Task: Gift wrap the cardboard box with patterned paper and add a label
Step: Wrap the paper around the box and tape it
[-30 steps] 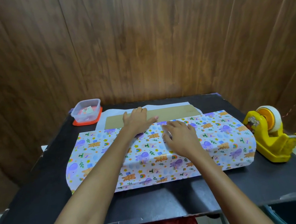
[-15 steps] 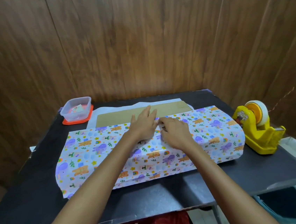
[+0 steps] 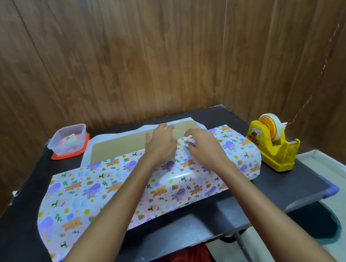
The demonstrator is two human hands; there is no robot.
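My left hand [image 3: 160, 144] lies flat, fingers straight, pinning the patterned paper [image 3: 101, 191] to the cardboard box [image 3: 116, 146] under both hands so it cannot slip. My right hand [image 3: 202, 147], just beside it, pinches the paper's edge, I judge to pull it taut.

We read this as a home craft corner: wood-panel walls [image 3: 159, 47] beyond the fingers [image 3: 164, 129], small black table [image 3: 178, 232] under them, yellow tape dispenser [image 3: 273, 141] to their right, plastic tub [image 3: 68, 139] on a red lid to their left.
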